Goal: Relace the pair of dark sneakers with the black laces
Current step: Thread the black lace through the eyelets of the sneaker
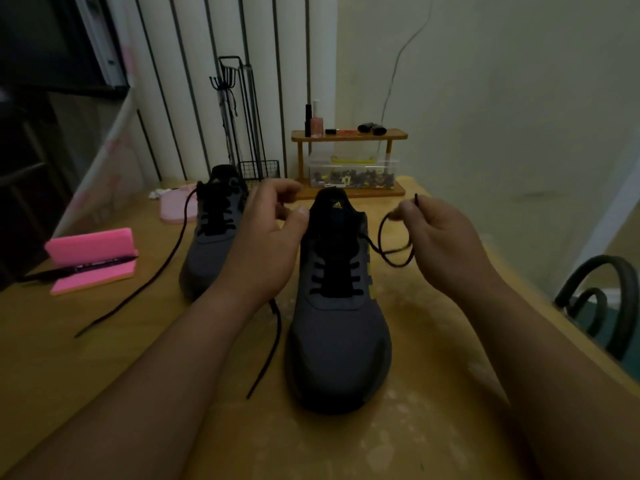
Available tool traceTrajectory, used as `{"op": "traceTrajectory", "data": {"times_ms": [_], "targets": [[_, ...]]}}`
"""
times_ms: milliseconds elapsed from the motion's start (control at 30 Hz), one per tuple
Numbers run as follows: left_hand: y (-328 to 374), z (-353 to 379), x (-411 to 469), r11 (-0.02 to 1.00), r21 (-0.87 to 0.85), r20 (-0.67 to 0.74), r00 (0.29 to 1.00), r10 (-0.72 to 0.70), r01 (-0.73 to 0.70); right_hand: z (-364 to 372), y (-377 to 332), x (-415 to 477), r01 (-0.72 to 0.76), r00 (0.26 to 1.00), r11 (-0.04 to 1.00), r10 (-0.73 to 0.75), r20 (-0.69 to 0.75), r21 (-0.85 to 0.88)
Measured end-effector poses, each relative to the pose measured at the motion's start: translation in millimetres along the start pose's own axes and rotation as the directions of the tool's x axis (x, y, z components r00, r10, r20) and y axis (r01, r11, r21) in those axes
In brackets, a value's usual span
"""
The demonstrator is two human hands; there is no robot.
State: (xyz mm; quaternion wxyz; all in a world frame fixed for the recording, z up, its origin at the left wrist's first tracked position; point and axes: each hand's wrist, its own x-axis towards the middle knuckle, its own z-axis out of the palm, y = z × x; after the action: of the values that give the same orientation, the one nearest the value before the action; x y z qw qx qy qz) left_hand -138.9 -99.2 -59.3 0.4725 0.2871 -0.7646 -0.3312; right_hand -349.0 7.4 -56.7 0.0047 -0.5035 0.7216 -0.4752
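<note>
Two dark grey sneakers stand on the wooden table (433,393), toes toward me. The near sneaker (337,327) has black laces threaded through its eyelets. My right hand (446,244) pinches the right end of its black lace (393,252), which curls in a loop beside the shoe. My left hand (266,237) hovers at the shoe's left side near the tongue, fingers curled; what it holds is hidden. The left lace end (268,351) trails down over the table. The far sneaker (214,233) is laced too, with one long lace (145,282) stretched out to the left.
A pink sticky-note block with a black pen (91,259) lies at the left. A small wooden shelf (349,136) with cosmetics and a clear plastic box stands at the back. A pink object (176,206) lies behind the far sneaker. A chair back (599,299) rises at the right edge.
</note>
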Motion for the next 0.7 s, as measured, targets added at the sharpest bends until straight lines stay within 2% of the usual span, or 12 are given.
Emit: {"op": "traceTrajectory", "data": {"times_ms": [67, 133, 200, 367, 567, 700], "targets": [[-2.2, -3.2, -1.9, 0.996, -0.001, -0.002, 0.996, -0.084, 0.084, 1.1, -6.4, -0.6, 0.070, 0.997, 0.997, -0.071, -0.042, -0.040], [-3.2, -3.7, -4.1, 0.995, 0.037, 0.010, 0.996, -0.089, 0.089, 1.9, -11.0, -3.3, 0.097, 0.993, 0.995, -0.096, -0.073, 0.006], [-1.6, -1.2, -5.7, 0.997, 0.052, 0.020, 0.998, -0.057, 0.056, 3.8, -16.9, -6.8, 0.096, 0.994, 0.990, -0.090, -0.064, 0.103], [-0.4, 5.6, -10.4, 0.978, 0.186, 0.048, 0.994, -0.101, 0.090, 8.0, -41.8, -8.2, 0.058, 0.998, 0.985, -0.057, -0.010, 0.164], [-1.4, 6.8, -7.4, 0.976, 0.198, 0.048, 0.994, -0.103, 0.092, 17.1, -76.4, 14.0, 0.185, 0.972, 0.982, -0.190, 0.135, 0.048], [-1.7, 7.9, -8.3, 0.986, 0.132, 0.051, 0.993, -0.109, 0.102, 36.0, -68.2, 8.0, 0.221, 0.974, 0.975, -0.221, 0.042, 0.004]]}}
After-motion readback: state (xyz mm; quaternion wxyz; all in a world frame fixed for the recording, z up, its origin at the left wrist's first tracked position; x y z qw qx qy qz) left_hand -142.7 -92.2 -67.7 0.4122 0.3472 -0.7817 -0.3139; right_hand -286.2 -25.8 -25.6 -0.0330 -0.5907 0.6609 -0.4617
